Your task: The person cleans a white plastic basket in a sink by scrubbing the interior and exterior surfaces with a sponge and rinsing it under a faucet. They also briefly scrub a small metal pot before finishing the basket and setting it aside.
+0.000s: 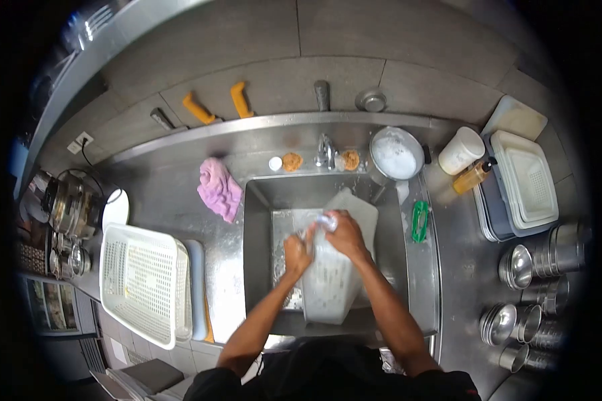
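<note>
- Several metal pots (73, 210) crowd the far left, near a wall socket (80, 142) with a black plug in it.
- Next, a white basket (140, 274) sits at the counter's end, a blue-grey tray (197, 291) just beside it.
- Two orange handles (241, 100) show above the back ledge, against grey tiled wall (341, 30).
- A crumpled pink cloth (219, 190) lies on the shiny steel counter (170, 177), left of the sink (256, 234).
- Over the sink, the person's left hand (297, 255) has curled fingers; I can't tell whether they grip anything.
- Under both hands, a pale plastic bin (328, 284) lies inside the sink.
- Behind it stands the tap (325, 154), a brown scrubber (291, 162) to its left.
- The right hand (346, 235) is closed on a small pale thing (324, 222), too blurred for me to name.
- White suds (396, 157) fill a round pot at the sink's back corner; a green packet (419, 222) lies nearer.
- Farther right come a white tub (461, 151), an amber bottle (470, 179), stacked trays (538, 184) and metal bowls (518, 266).
</note>
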`<action>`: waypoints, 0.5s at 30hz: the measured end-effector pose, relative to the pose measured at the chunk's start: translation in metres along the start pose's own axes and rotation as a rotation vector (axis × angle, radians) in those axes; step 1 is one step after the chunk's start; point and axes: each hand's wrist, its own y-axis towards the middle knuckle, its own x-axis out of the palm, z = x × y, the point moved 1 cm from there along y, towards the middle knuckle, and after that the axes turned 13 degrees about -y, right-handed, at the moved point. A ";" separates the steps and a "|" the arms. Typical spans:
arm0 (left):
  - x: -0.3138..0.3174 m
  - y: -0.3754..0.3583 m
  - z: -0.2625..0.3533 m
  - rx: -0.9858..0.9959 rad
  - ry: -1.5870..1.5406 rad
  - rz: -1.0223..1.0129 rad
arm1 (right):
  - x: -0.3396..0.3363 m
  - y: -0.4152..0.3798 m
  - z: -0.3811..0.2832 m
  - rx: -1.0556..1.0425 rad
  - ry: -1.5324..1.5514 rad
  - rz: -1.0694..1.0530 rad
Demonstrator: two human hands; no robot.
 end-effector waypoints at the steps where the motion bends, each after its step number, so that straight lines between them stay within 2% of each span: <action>1: -0.003 -0.005 -0.011 -0.052 -0.052 0.022 | 0.004 -0.003 -0.005 -0.050 -0.111 -0.007; 2: -0.004 -0.005 -0.025 -0.105 -0.113 0.050 | 0.008 -0.009 -0.010 -0.106 -0.230 -0.014; 4: -0.010 -0.012 -0.046 -0.195 -0.120 0.109 | 0.005 -0.020 -0.021 -0.236 -0.034 -0.072; 6: -0.016 -0.021 -0.076 -0.216 -0.165 0.101 | 0.019 -0.006 0.012 -0.215 -0.041 -0.050; 8: -0.023 -0.032 -0.090 -0.237 -0.202 0.093 | 0.019 0.021 0.053 -0.030 -0.051 0.155; 9: -0.025 -0.034 -0.088 -0.200 -0.195 0.084 | -0.001 0.024 0.044 0.065 -0.229 0.187; 10: -0.025 -0.036 -0.089 -0.173 -0.187 0.073 | 0.003 0.027 0.049 0.063 -0.233 0.189; 12: -0.027 -0.029 -0.083 -0.135 -0.143 0.055 | 0.018 0.024 0.049 -0.062 -0.190 0.169; 13: -0.032 -0.026 -0.070 -0.093 -0.154 0.033 | 0.023 0.009 0.029 -0.146 -0.031 0.143; 15: -0.035 -0.029 -0.059 -0.082 -0.094 0.043 | 0.021 -0.030 -0.020 -0.304 -0.101 0.157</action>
